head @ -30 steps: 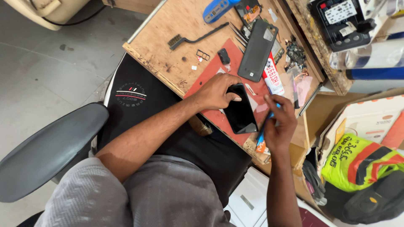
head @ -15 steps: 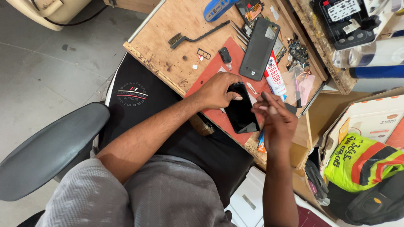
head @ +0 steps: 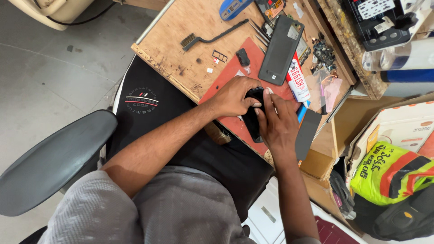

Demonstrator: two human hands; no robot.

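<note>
Since half a second ago the right hand (head: 276, 122) has come down from just above the black phone (head: 251, 118) and now lies flat over it, so less of the dark screen shows. The left hand (head: 235, 96) stays curled on the phone's far-left edge, fingers (head: 253, 94) wrapped against it; the right hand's fingers are stretched out and pressed on the glass, not closed round anything. The phone lies on the red mat (head: 235, 74) at the near edge of the wooden counter (head: 190, 31). Just right of the hands a dark glass panel (head: 307, 134) lies, and farther off a grey phone back cover (head: 281, 50) sits beside a red-and-white glue tube (head: 297, 81). A wire brush (head: 212, 37) lies at the far left of the counter
</note>
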